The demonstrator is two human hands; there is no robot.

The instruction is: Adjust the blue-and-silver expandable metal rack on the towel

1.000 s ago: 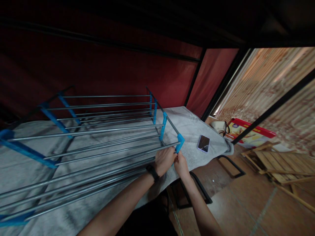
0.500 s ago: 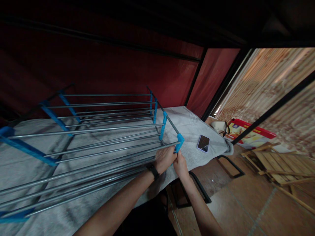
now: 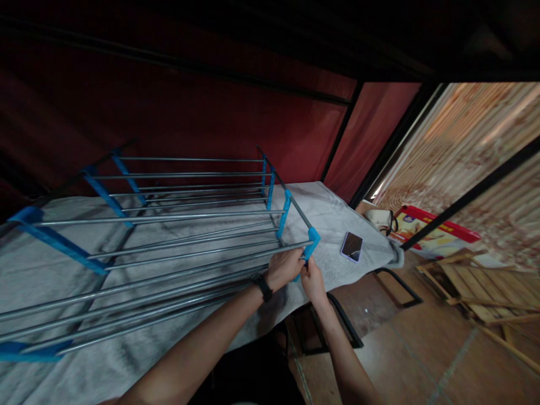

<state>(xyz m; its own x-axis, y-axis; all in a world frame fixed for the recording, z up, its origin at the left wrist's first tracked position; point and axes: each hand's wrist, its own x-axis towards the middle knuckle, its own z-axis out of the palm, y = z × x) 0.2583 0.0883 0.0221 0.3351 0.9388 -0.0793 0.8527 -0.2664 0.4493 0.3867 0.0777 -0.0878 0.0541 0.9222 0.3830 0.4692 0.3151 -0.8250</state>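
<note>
A rack of grey metal rods (image 3: pixel 202 212) joined by blue plastic brackets lies across a table with a grey cloth (image 3: pixel 327 211). At its near right corner is a blue bracket (image 3: pixel 313 242). My left hand (image 3: pixel 286 269), with a dark watch on the wrist, is closed around the rod end beside this bracket. Just right of it, my right hand (image 3: pixel 313 281) grips the lower part of the same bracket between thumb and fingers. The two hands nearly touch. Fingertips of the left hand are partly hidden behind the rods and bracket.
A phone (image 3: pixel 351 247) lies on the cloth right of the hands. Beyond the table's right end are a red and yellow box (image 3: pixel 439 230), a pale bag (image 3: pixel 378 218) and a folded wooden chair (image 3: pixel 476 287). Black metal legs (image 3: pixel 348 323) stand below the edge. A red wall (image 3: pixel 236 124) rises behind.
The view has shifted slightly, so the rack and phone appear a little farther right. Both hands remain at the corner bracket, with the right hand's fingers slightly repositioned.
</note>
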